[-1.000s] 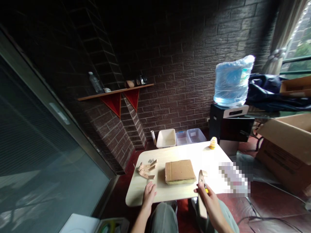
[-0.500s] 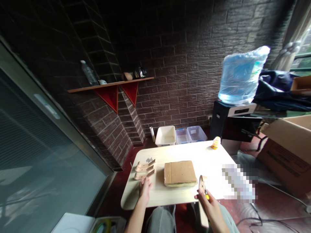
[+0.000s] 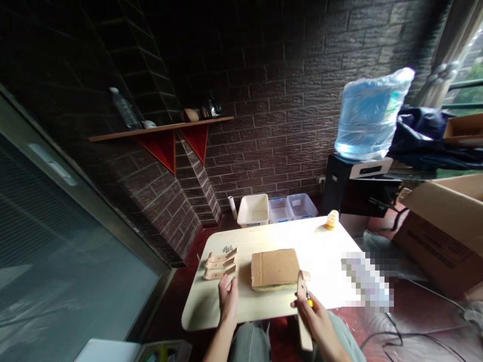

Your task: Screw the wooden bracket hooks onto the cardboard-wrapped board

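Observation:
My right hand (image 3: 317, 318), at the table's near edge, is closed around a curved wooden piece (image 3: 305, 333) with a hole near its bent top. A yellow-handled tool (image 3: 310, 303), which looks like a screwdriver, is in the same grip, its tip partly hidden. My left hand (image 3: 228, 298) hovers over the table with fingers apart and nothing in it. Just beyond it lie three similar curved wooden pieces (image 3: 222, 273). Behind these is a small heap of screws (image 3: 227, 249). A cardboard-topped block (image 3: 274, 267) with small holes lies between my hands.
The pale table (image 3: 245, 314) holds a small yellow-and-white figure (image 3: 332, 220) at its far right corner. Past the far edge stand a cream bin (image 3: 253, 210) and two clear bins (image 3: 302, 206). A water dispenser (image 3: 339, 183) and a cardboard box (image 3: 441, 236) are at right.
My left hand has moved slightly right, away from the wooden pieces, and its fingers have spread. My right hand has come a little closer to the block, still holding the wooden piece and tool.

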`<action>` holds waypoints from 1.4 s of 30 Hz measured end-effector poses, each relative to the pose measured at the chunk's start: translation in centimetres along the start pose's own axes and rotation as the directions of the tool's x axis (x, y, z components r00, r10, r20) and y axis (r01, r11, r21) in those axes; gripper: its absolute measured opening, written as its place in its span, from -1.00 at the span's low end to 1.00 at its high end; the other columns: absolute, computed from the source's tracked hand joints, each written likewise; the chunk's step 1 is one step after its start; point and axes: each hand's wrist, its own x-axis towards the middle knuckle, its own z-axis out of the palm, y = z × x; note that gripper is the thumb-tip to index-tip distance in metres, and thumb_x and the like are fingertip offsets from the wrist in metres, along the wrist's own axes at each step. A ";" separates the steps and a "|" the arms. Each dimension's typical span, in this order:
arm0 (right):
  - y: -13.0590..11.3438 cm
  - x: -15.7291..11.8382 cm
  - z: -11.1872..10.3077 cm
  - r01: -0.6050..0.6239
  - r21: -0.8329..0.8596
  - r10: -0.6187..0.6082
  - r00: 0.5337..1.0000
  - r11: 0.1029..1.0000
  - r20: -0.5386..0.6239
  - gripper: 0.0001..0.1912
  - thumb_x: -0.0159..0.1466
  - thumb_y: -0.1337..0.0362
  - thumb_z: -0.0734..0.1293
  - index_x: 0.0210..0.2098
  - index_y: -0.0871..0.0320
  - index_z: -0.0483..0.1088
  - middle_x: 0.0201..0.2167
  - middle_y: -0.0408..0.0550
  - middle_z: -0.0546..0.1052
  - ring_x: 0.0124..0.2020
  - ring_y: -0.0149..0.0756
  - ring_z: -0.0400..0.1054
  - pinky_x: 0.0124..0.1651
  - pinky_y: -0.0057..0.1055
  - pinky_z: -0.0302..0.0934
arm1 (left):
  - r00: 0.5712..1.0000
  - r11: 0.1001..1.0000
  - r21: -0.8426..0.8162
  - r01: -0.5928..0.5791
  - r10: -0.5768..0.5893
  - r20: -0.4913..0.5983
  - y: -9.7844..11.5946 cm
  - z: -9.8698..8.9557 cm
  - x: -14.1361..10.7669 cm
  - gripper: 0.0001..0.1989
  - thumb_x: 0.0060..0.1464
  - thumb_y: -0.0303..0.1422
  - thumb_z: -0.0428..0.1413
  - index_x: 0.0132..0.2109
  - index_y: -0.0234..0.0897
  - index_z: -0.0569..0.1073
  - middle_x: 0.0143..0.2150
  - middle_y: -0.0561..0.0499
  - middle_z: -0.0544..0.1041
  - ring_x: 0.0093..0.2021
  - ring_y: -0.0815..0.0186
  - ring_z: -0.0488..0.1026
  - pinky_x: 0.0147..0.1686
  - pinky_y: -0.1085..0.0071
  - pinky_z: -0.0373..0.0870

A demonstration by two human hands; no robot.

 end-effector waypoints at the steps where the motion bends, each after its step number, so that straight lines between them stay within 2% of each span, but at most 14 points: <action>1: -0.1 -0.3 0.2 0.009 -0.003 -0.009 1.000 1.000 0.029 -0.62 0.24 -0.16 0.31 -0.31 -0.01 0.53 -0.31 -0.05 0.60 -0.21 -0.05 0.44 -0.12 -0.28 0.29 | 0.999 0.999 -0.013 -0.032 0.032 0.040 0.8 0.7 -1.6 -0.44 0.20 -0.17 0.14 0.28 -0.17 0.22 0.28 -0.22 0.39 0.25 0.04 0.40 0.17 0.16 0.43; 3: -0.3 -0.8 0.6 0.040 -0.005 -0.039 0.995 0.999 0.093 -0.65 0.25 -0.12 0.34 -0.26 0.00 0.54 -0.33 -0.08 0.59 -0.24 -0.09 0.44 -0.13 -0.31 0.30 | 0.953 0.981 -0.066 -0.183 0.194 0.232 3.1 1.8 -4.9 -0.36 0.21 -0.17 0.14 0.36 -0.13 0.13 0.33 -0.21 0.32 0.29 0.10 0.37 0.20 0.19 0.40; 6: -1.0 -1.6 1.3 0.083 0.012 -0.084 0.987 0.996 0.138 -0.69 0.21 -0.06 0.40 -0.21 0.00 0.57 -0.32 -0.10 0.60 -0.23 -0.11 0.44 -0.10 -0.33 0.32 | 0.711 0.920 -0.075 -0.385 0.348 0.611 7.0 2.6 -9.1 -0.35 0.23 -0.22 0.14 0.39 -0.14 0.12 0.30 -0.23 0.36 0.24 0.12 0.41 0.15 0.19 0.46; 8: -1.6 -2.1 1.5 0.093 0.018 -0.095 0.985 0.995 0.147 -0.69 0.18 -0.05 0.43 -0.22 0.00 0.59 -0.32 -0.11 0.60 -0.22 -0.10 0.45 -0.09 -0.33 0.33 | 0.595 0.842 -0.022 -0.538 0.399 0.698 9.2 2.4 -10.9 -0.44 0.19 -0.28 0.17 0.31 -0.14 0.30 0.21 -0.17 0.47 0.17 0.13 0.46 0.14 0.20 0.47; 11: -2.5 -2.9 1.4 0.070 0.012 -0.071 0.976 0.997 0.203 -0.67 0.19 -0.08 0.41 -0.24 0.01 0.59 -0.40 -0.10 0.59 -0.31 -0.15 0.44 -0.16 -0.35 0.33 | 0.508 0.698 0.052 -0.714 0.467 0.724 11.0 1.7 -12.1 -0.64 0.20 -0.40 0.12 0.14 -0.09 0.48 0.06 -0.05 0.58 0.07 0.19 0.53 0.13 0.24 0.47; 15: -2.8 -4.1 0.5 -0.077 0.119 0.045 0.968 0.990 0.248 -0.55 0.19 -0.22 0.35 -0.24 0.01 0.57 -0.53 -0.12 0.50 -0.54 -0.28 0.30 -0.47 -0.40 0.21 | 0.524 0.594 0.151 -0.790 0.525 0.671 11.5 0.5 -12.1 -0.78 0.18 -0.42 0.10 -0.05 -0.13 0.51 -0.17 0.02 0.63 -0.16 0.26 0.59 -0.13 0.40 0.54; 18: -2.8 -4.5 -0.5 -0.202 0.370 0.103 0.957 0.907 0.270 -0.37 0.21 -0.36 0.21 -0.26 0.04 0.54 -0.71 -0.23 0.22 -0.72 -0.42 -0.03 -0.63 -0.44 -0.06 | 0.559 0.542 0.247 -0.803 0.544 0.626 11.5 -0.1 -12.7 -0.84 0.20 -0.37 0.06 -0.08 -0.14 0.46 -0.30 0.04 0.60 -0.31 0.29 0.58 -0.27 0.44 0.51; 20: -3.2 -4.4 -1.2 -0.194 0.494 0.064 0.961 0.847 0.269 -0.30 0.21 -0.41 0.15 -0.35 0.09 0.51 -0.74 -0.30 0.06 -0.73 -0.48 -0.20 -0.64 -0.45 -0.15 | 0.535 0.479 0.280 -0.832 0.559 0.634 11.4 -0.3 -13.7 -0.83 0.22 -0.36 0.03 -0.07 -0.13 0.44 -0.31 0.02 0.60 -0.34 0.28 0.58 -0.29 0.43 0.50; 23: -4.4 -4.1 -2.0 -0.119 0.575 0.021 0.984 0.809 0.175 -0.26 0.22 -0.44 0.10 -0.35 0.13 0.44 -0.63 -0.24 0.22 -0.70 -0.54 -0.24 -0.66 -0.49 -0.17 | 0.489 0.390 0.308 -0.868 0.565 0.665 10.7 0.0 -15.8 -0.88 0.21 -0.37 0.01 -0.20 -0.10 0.45 -0.37 0.00 0.59 -0.38 0.26 0.58 -0.35 0.43 0.46; 26: -5.3 -3.5 -2.3 -0.049 0.573 0.004 0.997 0.818 0.080 -0.33 0.22 -0.41 0.16 -0.21 0.08 0.39 -0.48 -0.21 0.36 -0.69 -0.57 -0.23 -0.67 -0.52 -0.20 | 0.551 0.419 0.360 -0.833 0.571 0.609 9.7 1.0 -17.9 -0.92 0.16 -0.33 0.09 -0.32 -0.09 0.42 -0.54 0.06 0.52 -0.51 0.26 0.53 -0.46 0.44 0.40; 29: -4.5 -2.3 -2.3 -0.052 0.497 0.033 0.998 0.866 0.048 -0.52 0.17 -0.20 0.42 -0.26 0.06 0.32 -0.68 -0.40 0.11 -0.72 -0.56 -0.26 -0.66 -0.55 -0.25 | 0.555 0.469 0.318 -0.824 0.551 0.623 8.9 1.9 -19.2 -0.88 0.14 -0.25 0.16 -0.35 -0.08 0.40 -0.56 0.08 0.52 -0.53 0.26 0.53 -0.46 0.42 0.42; 34: -1.9 0.2 -2.5 -0.060 0.385 0.087 0.995 0.921 -0.054 -0.51 0.09 -0.17 0.48 -0.36 0.08 0.29 -0.72 -0.43 0.05 -0.73 -0.55 -0.19 -0.65 -0.53 -0.25 | 0.477 0.529 0.187 -0.828 0.488 0.731 8.1 2.5 -19.2 -0.96 0.15 -0.29 0.16 -0.22 -0.07 0.45 -0.42 0.06 0.60 -0.36 0.24 0.59 -0.30 0.38 0.53; 39: -1.7 3.6 -3.3 -0.009 0.286 0.050 0.989 0.958 -0.136 -0.51 0.12 -0.17 0.44 -0.28 0.14 0.43 -0.60 -0.23 0.38 -0.61 -0.39 0.23 -0.56 -0.48 0.09 | 0.442 0.515 0.160 -0.842 0.490 0.751 6.7 3.1 -15.9 -0.37 0.06 -0.39 0.21 0.28 -0.03 0.30 0.02 -0.03 0.61 -0.02 0.14 0.58 0.04 0.23 0.55; 42: -1.9 6.9 -3.6 0.056 0.315 0.002 0.984 0.947 -0.179 -0.52 0.14 -0.15 0.43 -0.24 0.15 0.47 -0.41 -0.09 0.51 -0.36 -0.24 0.40 -0.32 -0.38 0.28 | 0.441 0.472 0.193 -0.860 0.500 0.745 5.6 4.6 -12.5 -0.37 0.04 -0.46 0.19 0.27 -0.03 0.34 0.22 -0.05 0.49 0.19 0.07 0.46 0.20 0.09 0.45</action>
